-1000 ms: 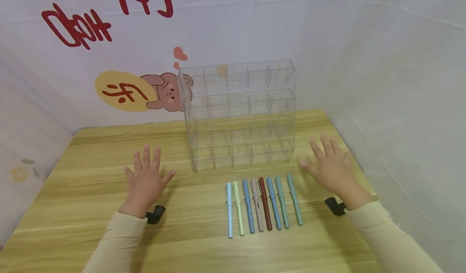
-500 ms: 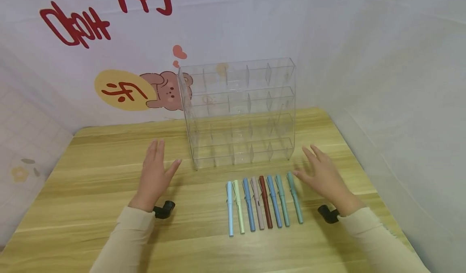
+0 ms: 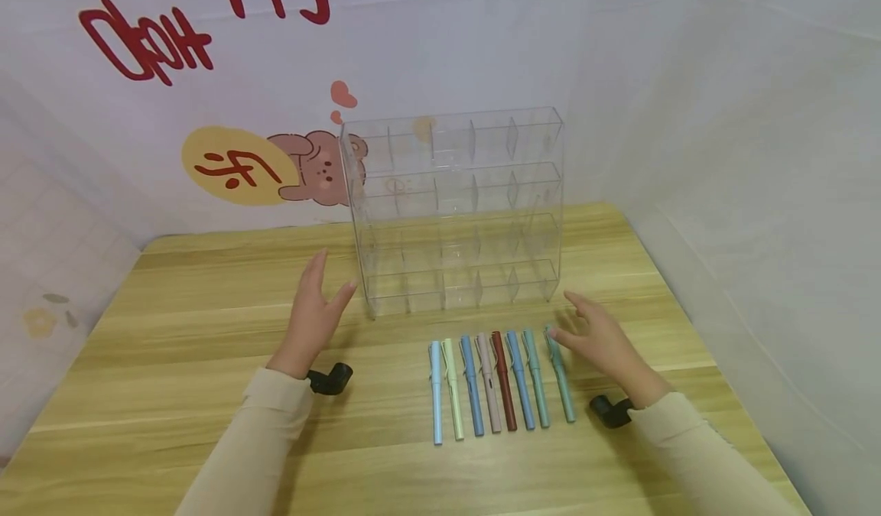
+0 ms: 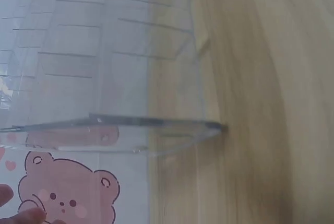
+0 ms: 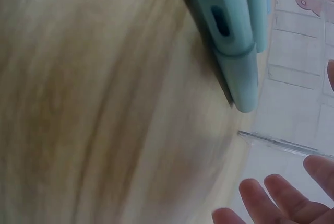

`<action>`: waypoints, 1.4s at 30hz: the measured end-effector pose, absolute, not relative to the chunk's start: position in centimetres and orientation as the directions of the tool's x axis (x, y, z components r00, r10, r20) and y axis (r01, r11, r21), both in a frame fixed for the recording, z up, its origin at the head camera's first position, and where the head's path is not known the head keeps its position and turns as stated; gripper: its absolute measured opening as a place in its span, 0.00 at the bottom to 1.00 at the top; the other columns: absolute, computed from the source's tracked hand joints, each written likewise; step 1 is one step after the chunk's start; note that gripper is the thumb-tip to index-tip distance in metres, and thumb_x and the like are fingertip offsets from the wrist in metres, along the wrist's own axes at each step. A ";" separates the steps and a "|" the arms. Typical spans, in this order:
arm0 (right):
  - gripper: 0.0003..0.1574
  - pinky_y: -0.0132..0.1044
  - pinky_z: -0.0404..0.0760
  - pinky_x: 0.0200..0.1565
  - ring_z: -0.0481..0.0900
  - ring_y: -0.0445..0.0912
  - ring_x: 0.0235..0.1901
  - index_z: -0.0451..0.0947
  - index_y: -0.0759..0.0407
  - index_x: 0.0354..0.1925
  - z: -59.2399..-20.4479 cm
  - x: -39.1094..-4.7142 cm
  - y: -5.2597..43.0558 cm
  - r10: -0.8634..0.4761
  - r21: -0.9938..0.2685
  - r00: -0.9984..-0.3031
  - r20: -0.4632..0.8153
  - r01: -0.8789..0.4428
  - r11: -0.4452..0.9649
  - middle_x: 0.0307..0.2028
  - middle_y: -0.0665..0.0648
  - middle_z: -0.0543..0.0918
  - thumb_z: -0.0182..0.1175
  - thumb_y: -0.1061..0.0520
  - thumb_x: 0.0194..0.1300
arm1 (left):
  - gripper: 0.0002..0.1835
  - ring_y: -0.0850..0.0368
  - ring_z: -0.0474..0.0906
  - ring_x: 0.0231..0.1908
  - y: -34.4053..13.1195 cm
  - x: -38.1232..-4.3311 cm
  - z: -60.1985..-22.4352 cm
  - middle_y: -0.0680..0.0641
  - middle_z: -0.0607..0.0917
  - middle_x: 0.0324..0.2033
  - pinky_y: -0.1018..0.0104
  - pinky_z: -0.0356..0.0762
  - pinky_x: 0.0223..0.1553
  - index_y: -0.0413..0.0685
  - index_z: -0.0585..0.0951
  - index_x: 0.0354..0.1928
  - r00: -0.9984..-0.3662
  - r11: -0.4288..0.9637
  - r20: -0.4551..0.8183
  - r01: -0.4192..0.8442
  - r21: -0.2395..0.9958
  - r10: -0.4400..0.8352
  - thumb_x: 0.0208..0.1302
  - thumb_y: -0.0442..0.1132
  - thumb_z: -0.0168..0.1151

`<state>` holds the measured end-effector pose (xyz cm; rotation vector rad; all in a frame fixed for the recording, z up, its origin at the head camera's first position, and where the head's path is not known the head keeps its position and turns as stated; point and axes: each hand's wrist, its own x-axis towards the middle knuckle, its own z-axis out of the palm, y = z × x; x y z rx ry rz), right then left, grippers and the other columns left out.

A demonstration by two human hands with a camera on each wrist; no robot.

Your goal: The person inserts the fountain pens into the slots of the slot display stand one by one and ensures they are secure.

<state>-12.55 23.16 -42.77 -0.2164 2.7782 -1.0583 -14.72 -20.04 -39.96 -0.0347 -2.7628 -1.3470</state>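
A clear acrylic rack [image 3: 454, 214] with four-sided open compartments stands upright at the back of the table. My left hand [image 3: 313, 321] is just off its left side, thumb apart from straight fingers and nothing held. Before the rack lies a row of capped pens: light blue [image 3: 437, 394], pale yellow-green [image 3: 453, 390], two blue, pinkish-grey [image 3: 488, 384], dark red [image 3: 504, 382] and two teal. My right hand [image 3: 609, 344] hovers by the rightmost teal pen [image 3: 564, 390], fingers relaxed, its thumb overlapping the cap end. In the right wrist view its fingertips [image 5: 287, 198] hold nothing.
The wooden table [image 3: 172, 378] meets a white curtain [image 3: 757, 157] at the right and back. Behind the rack the backdrop carries a printed bear [image 3: 323, 168] and red lettering. A black wrist device [image 3: 333, 379] sticks out from the left cuff, another [image 3: 609, 411] from the right.
Both hands have moved inward, the left toward the rack's side, the right toward the rightmost pen. Their spread fingers have drawn together. The pens and rack stay in place.
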 end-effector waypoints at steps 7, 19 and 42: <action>0.48 0.64 0.69 0.56 0.65 0.70 0.62 0.52 0.69 0.72 -43.4 -12.7 23.1 -0.187 -0.732 -0.968 -0.165 -0.007 0.681 0.65 0.75 0.63 0.63 0.49 0.65 | 0.43 0.46 0.48 0.73 -19.2 -15.9 -39.6 0.43 0.50 0.75 0.46 0.55 0.68 0.50 0.44 0.77 -0.999 0.483 0.026 0.009 0.876 -0.029 0.70 0.58 0.52; 0.43 0.57 0.76 0.51 0.73 0.67 0.55 0.60 0.74 0.67 -43.8 -13.2 23.0 -0.202 -0.744 -0.952 -0.229 0.038 0.668 0.55 0.75 0.74 0.65 0.55 0.62 | 0.40 0.45 0.55 0.71 -18.2 -18.3 -38.1 0.42 0.58 0.73 0.48 0.59 0.67 0.47 0.50 0.76 -0.996 0.418 0.002 -0.034 0.908 -0.085 0.71 0.54 0.53; 0.30 0.49 0.79 0.41 0.79 0.57 0.41 0.73 0.76 0.53 -43.1 -13.5 21.3 -0.173 -0.646 -0.948 -0.268 0.044 0.762 0.40 0.68 0.81 0.67 0.60 0.57 | 0.30 0.46 0.61 0.68 -17.1 -20.5 -37.6 0.44 0.61 0.71 0.49 0.61 0.66 0.49 0.60 0.73 -0.995 0.341 -0.037 -0.067 0.938 -0.094 0.73 0.48 0.51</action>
